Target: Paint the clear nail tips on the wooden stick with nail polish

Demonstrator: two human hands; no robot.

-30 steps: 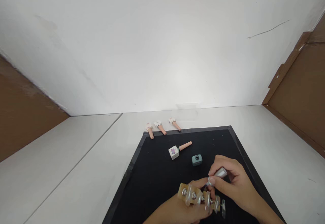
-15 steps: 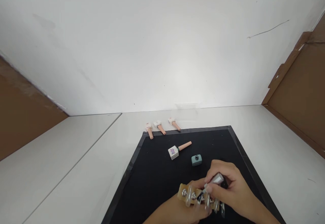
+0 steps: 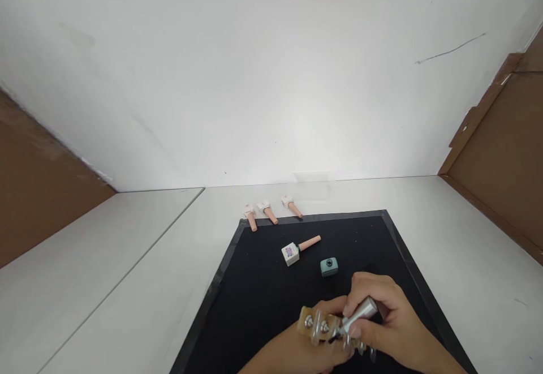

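Note:
My left hand [image 3: 311, 348] is closed around a yellowish nail tip stand [image 3: 304, 318], which carries several clear false nails [image 3: 316, 329] in a row. Between thumb and fingers, my right hand [image 3: 384, 317] pinches a nail polish brush by its silver cap [image 3: 365, 309]. The dark bristles point down and left, at one of the clear nails; whether they touch it I cannot tell. Just beyond my hands an uncapped teal polish bottle [image 3: 329, 267] stands upright on the black mat [image 3: 263, 300]. My right hand hides the far end of the stand.
A white polish bottle with a peach cap [image 3: 291, 254] lies on the mat. At the mat's back edge lie three more peach-capped bottles [image 3: 267, 211]. A white wall [image 3: 271, 80] rises behind the white table [image 3: 127, 278], and brown cardboard panels [image 3: 500, 147] flank both sides.
My right hand has shifted slightly down, and the brush has tilted flatter, its bristles now lower along the nail. My left hand and the stand stay nearly still.

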